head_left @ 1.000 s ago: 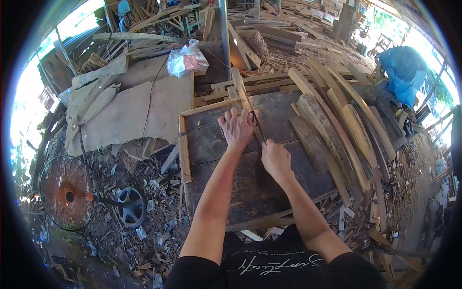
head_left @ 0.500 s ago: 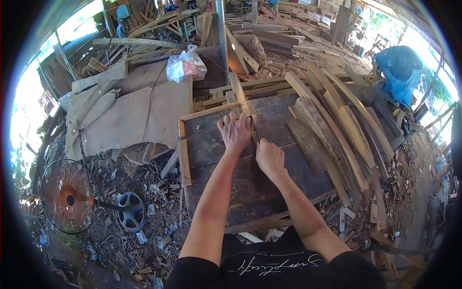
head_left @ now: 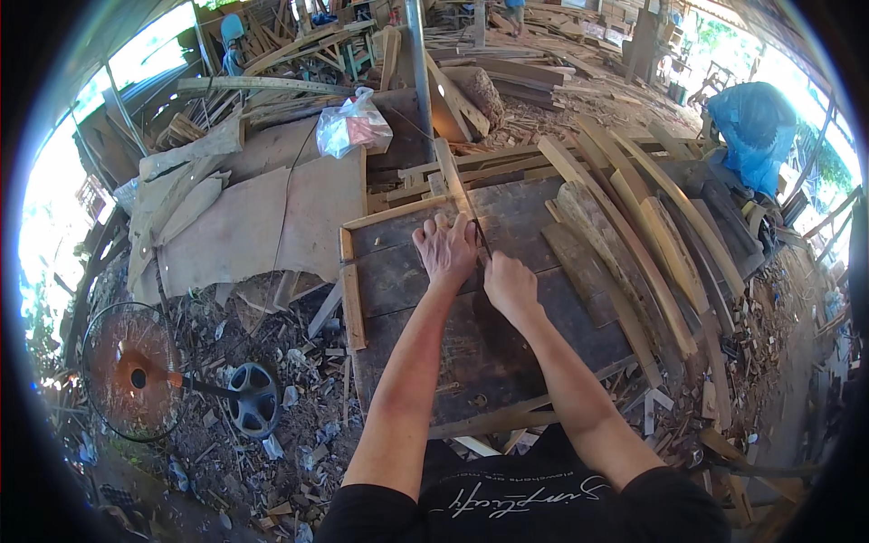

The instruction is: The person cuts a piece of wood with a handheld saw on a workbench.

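Observation:
A narrow pale wooden strip [head_left: 451, 172] crosses the far edge of a dark plank worktop [head_left: 407, 337]. Over its near end lies my left hand [head_left: 446, 252], knuckles up, bearing down on it with the fingers bent and a little apart. Close to its right side, my right hand [head_left: 512, 286] is closed in a fist around the handle of a hand tool with a thin dark blade [head_left: 482, 238]. The blade stands beside my left thumb, by the strip. My fist hides the handle, and the tool's exact kind cannot be made out.
Light battens [head_left: 353, 303] border the worktop's left and far edges. Long curved boards [head_left: 625, 244] lie along its right side. A fan [head_left: 138, 378] stands on the littered ground at left. A clear plastic bag [head_left: 355, 128] rests on sheet material behind, near a post [head_left: 420, 68].
My right hand and the blade have shifted only slightly beside the strip. My left hand stays on it. The whole view has moved a little to the right.

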The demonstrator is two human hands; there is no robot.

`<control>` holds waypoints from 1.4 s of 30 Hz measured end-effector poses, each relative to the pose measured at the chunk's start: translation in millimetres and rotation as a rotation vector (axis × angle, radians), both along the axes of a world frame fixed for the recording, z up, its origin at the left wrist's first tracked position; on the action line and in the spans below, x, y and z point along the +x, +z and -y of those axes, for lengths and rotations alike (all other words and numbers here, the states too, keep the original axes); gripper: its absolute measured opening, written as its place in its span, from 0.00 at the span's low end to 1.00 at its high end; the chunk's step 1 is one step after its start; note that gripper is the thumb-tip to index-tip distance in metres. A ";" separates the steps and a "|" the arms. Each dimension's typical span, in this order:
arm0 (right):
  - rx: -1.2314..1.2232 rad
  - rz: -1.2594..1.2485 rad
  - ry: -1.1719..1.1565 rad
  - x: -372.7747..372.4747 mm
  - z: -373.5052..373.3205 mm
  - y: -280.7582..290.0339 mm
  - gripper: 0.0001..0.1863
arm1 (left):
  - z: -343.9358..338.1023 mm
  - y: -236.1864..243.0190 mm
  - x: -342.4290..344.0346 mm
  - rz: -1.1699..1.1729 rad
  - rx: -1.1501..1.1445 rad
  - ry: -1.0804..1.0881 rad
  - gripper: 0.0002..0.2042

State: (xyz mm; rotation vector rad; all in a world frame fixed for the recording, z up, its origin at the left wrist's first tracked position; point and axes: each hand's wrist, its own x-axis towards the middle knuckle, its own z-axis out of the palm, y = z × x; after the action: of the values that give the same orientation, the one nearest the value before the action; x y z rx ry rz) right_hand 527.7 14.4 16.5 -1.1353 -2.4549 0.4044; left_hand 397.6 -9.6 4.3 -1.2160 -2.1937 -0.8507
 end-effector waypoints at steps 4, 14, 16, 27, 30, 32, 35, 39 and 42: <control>-0.048 0.042 -0.009 24.0 25.5 3.2 0.13 | -0.3 1.1 2.9 -0.019 0.005 -0.004 0.10; 0.036 -0.007 -0.017 -4.2 -5.6 -0.6 0.13 | -4.0 1.6 -1.6 -0.013 0.016 0.056 0.11; 0.041 -0.018 -0.016 -9.6 -10.6 -4.5 0.13 | -2.2 1.0 -0.2 0.042 -0.032 0.038 0.11; 0.021 -0.021 0.000 0.7 5.6 -0.8 0.12 | -3.2 2.7 -0.7 0.017 -0.035 0.037 0.11; 0.016 -0.017 0.004 9.2 10.9 -1.5 0.12 | -1.4 0.0 -2.7 -0.027 0.015 0.033 0.11; 0.015 -0.021 0.004 8.3 7.8 -1.7 0.12 | -2.2 0.6 -1.5 -0.019 0.021 0.028 0.11; 0.063 -0.029 -0.009 -10.8 -12.6 -3.1 0.12 | -2.8 1.4 -0.1 -0.018 0.025 0.025 0.11; 0.043 -0.050 -0.024 -28.3 -26.2 -1.5 0.11 | -6.9 3.5 3.6 -0.013 0.004 0.036 0.10; 0.030 -0.040 -0.012 -22.6 -21.1 -4.4 0.11 | -3.8 3.9 1.1 0.013 -0.012 0.029 0.09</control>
State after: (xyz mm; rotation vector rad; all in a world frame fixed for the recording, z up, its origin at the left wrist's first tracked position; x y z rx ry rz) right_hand 505.1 35.4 12.1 -1.1185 -2.4108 0.3811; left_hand 398.7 -5.8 8.2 -1.1846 -2.2251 -0.8370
